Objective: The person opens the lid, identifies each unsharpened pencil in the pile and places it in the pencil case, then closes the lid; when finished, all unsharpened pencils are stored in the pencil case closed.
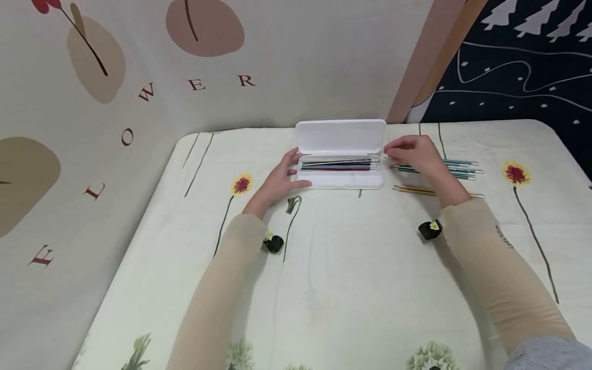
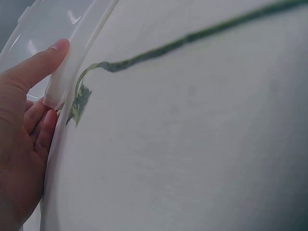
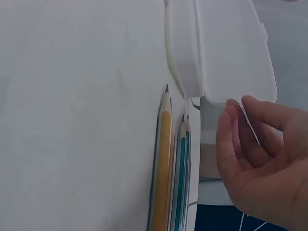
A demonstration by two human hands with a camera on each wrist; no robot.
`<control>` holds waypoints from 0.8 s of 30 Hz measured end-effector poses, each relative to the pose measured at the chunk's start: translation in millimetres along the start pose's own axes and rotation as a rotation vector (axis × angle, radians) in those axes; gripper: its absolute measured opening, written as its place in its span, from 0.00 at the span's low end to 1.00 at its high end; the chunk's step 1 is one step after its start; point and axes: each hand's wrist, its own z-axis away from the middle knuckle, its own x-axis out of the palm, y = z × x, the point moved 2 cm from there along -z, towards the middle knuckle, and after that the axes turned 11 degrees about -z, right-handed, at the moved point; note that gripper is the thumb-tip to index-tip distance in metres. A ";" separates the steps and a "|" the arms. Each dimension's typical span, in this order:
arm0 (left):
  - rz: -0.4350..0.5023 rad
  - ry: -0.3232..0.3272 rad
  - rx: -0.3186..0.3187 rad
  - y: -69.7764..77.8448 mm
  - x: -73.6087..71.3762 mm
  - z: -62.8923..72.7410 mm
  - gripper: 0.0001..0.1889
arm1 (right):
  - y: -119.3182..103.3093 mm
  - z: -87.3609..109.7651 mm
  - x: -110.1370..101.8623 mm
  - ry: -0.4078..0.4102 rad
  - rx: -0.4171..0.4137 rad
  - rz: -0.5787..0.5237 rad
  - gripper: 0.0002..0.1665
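Note:
A white plastic pencil case (image 1: 342, 180) lies open on the table, its lid (image 1: 341, 136) tilted back toward the wall. Several dark pencils (image 1: 339, 165) lie side by side in its base. My left hand (image 1: 277, 180) grips the case's left end, thumb over the front rim and fingers around the back corner; the left wrist view shows the thumb (image 2: 50, 54) on the rim. At the lid's right edge, my right hand (image 1: 416, 153) has its thumb and curled fingers brought together on the lid's corner, as the right wrist view (image 3: 260, 144) shows.
Several green pencils (image 1: 455, 169) lie right of the case, partly under my right hand. In front of them are yellow pencils (image 1: 416, 190), tips toward the case. A patterned cloth covers the table (image 1: 347, 267); a wall (image 1: 296, 61) rises behind it.

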 end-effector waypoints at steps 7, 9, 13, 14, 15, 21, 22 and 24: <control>-0.013 -0.001 -0.016 0.5 0.2 0.5 0.54 | -7.8 -4.0 -0.2 0.134 -0.010 -0.116 0.21; -0.013 0.000 -0.018 0.8 0.1 0.5 0.54 | -10.3 -4.8 1.2 0.146 -0.019 -0.136 0.24; -0.002 0.000 -0.013 -0.4 0.7 0.2 0.54 | -15.0 -5.8 6.3 0.135 -0.029 -0.165 0.30; 0.000 -0.001 -0.011 -0.6 0.9 0.0 0.54 | -16.2 -5.9 7.5 0.124 -0.030 -0.168 0.31; 0.002 0.000 -0.009 -0.8 0.9 -0.2 0.54 | -17.3 -6.0 8.8 0.112 -0.031 -0.174 0.33; 0.003 0.001 -0.007 -0.5 0.7 -0.5 0.54 | -21.4 -6.9 14.7 0.052 -0.056 -0.207 0.37; 0.003 0.000 -0.007 -0.4 0.6 -0.4 0.54 | -21.8 -7.0 15.4 0.049 -0.058 -0.210 0.38; 0.004 0.001 -0.006 0.3 0.2 -0.1 0.54 | -22.6 -6.8 16.5 0.047 -0.062 -0.212 0.38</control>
